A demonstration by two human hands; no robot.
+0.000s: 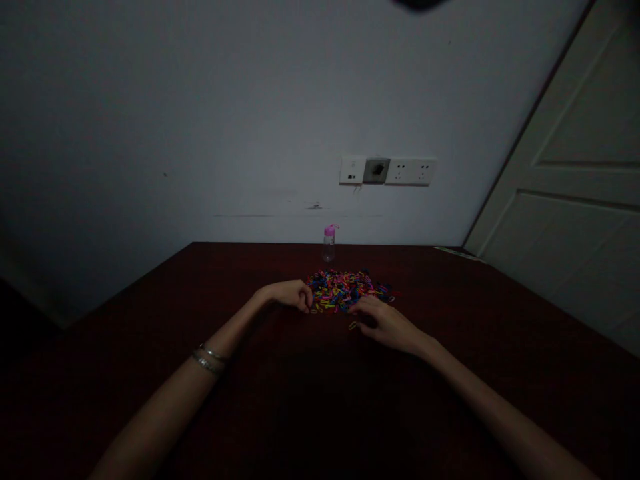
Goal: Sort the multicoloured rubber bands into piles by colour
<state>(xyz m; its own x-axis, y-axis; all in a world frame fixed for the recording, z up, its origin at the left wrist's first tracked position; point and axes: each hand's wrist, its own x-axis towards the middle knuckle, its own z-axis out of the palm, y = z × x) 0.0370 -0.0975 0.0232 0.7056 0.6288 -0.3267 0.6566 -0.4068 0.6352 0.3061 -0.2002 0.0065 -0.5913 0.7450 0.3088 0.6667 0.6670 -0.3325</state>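
Note:
A spread-out pile of small colourful loops (pixel 343 287) lies on the dark red table (pixel 240 263). My left hand (pixel 293 294) rests at the pile's left edge with its fingers curled in; whether anything is between them is too small to tell. At the pile's lower right is my right hand (pixel 383 321), its thumb and fingers apart. A single yellow loop (pixel 353 325) lies by the right thumb tip. Behind the pile stands a small clear bottle (pixel 329 250) with a pink cap, upright and touched by neither hand.
A pale wall (pixel 260 133) rises behind the table, with a row of sockets and switches (pixel 387 171) on it. To the right is a panelled door (pixel 575 187). A thin strip (pixel 457 253) lies along the table's far right edge.

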